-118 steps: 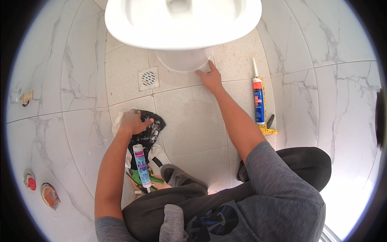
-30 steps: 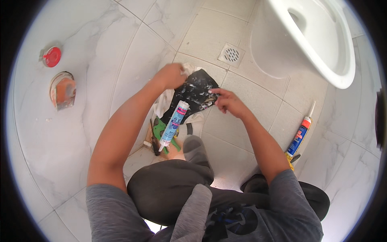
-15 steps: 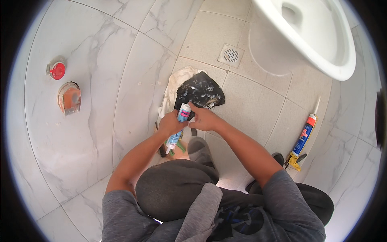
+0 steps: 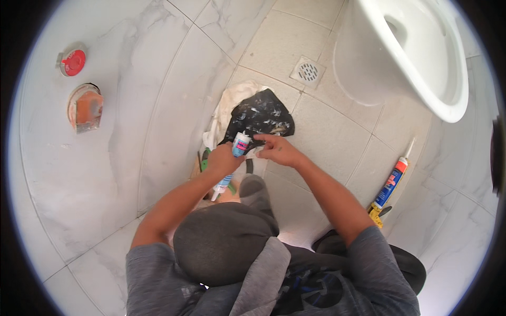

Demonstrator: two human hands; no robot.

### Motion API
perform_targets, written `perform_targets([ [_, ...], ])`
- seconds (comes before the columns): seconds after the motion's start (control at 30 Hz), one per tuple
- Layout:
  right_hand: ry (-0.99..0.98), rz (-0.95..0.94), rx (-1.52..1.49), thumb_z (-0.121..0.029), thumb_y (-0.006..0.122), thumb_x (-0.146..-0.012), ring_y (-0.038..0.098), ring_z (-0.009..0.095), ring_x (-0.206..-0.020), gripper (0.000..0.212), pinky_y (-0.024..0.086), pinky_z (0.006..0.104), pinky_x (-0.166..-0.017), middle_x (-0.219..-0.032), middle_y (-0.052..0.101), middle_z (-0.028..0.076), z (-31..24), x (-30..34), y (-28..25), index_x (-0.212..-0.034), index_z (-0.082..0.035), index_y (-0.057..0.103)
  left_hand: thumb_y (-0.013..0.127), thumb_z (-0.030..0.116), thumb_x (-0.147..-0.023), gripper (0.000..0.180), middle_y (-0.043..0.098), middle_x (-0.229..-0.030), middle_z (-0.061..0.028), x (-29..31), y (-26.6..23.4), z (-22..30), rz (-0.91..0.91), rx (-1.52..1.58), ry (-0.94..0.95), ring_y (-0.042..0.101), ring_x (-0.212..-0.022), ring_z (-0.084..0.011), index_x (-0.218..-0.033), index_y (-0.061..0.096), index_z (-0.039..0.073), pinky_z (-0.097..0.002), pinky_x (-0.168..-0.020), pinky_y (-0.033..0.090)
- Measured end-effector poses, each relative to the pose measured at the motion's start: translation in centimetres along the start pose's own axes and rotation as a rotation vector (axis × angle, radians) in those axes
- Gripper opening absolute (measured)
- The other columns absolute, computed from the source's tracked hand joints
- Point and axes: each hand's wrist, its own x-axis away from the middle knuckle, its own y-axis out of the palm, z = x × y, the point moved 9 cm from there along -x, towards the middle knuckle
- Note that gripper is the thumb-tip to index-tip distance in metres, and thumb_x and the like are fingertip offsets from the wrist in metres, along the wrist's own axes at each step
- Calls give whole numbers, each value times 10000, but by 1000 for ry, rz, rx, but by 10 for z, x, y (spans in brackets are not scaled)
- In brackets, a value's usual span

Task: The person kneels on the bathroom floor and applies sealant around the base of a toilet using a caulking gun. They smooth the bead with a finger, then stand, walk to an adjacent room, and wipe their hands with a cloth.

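Note:
My left hand (image 4: 221, 159) is wrapped round a white and light-blue sealant cartridge (image 4: 224, 182), held tilted. Its flat end points up and away from me, its white nozzle down toward my knee. Just right of the cartridge's far end, my right hand (image 4: 282, 151) is empty, with the index finger stretched out and the thumb apart from it. Beyond both hands a black plastic bag (image 4: 262, 111) smeared with white lies on the floor, partly over a whitish cloth (image 4: 234, 98). Green-handled items (image 4: 204, 162) by my left hand are too hidden to name.
A white toilet bowl (image 4: 350, 68) stands at the far right, near a square floor drain (image 4: 308, 71). A blue and orange cartridge (image 4: 391, 183) in a yellow caulking gun leans at the right wall. On the left wall are a red round fitting (image 4: 73, 62) and a cut-out hole (image 4: 86, 109).
My right hand has drawn away from the cartridge's far end to the right, its index finger now extended. My left hand still grips the cartridge. The whole view has shifted slightly.

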Motion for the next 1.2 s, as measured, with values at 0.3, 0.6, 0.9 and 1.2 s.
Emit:
perform_targets([
  [0.3, -89, 43, -49, -280, 768, -923, 544, 80, -717, 1013, 467, 250, -674, -781, 597, 3, -14, 9, 59, -1670, -183, 90, 807, 415, -804, 495, 737, -883, -228, -5, -10, -23, -41, 201, -58, 726, -881, -415, -1021, 680, -11, -494, -792, 561],
  [0.6, -59, 153, -1, -277, 764, -941, 486, 57, -708, 615, 447, 257, -674, -752, 548, -33, -17, 43, -20, -1504, -157, 546, 847, 405, -762, 535, 751, -949, -222, -11, -16, -38, -90, 174, -157, 737, -908, -386, -1075, 708, -5, -464, -824, 575],
  [0.9, 138, 115, 523, -239, 789, -883, 482, 104, -602, 584, 442, 297, -610, -640, 528, 6, -23, 84, -111, -1422, -93, 620, 946, 447, -547, 673, 764, -958, -188, -34, 1, -40, -460, 138, -41, 749, -856, -305, -1011, 769, -6, -388, -797, 579],
  [1.2, 154, 114, 687, -202, 810, -854, 494, 114, -566, 624, 458, 292, -598, -615, 514, 18, -22, 98, -115, -1434, -91, 608, 953, 476, -553, 683, 767, -917, -138, -23, 10, -21, -714, 239, 163, 730, -796, -248, -1032, 777, 23, -350, -738, 572],
])
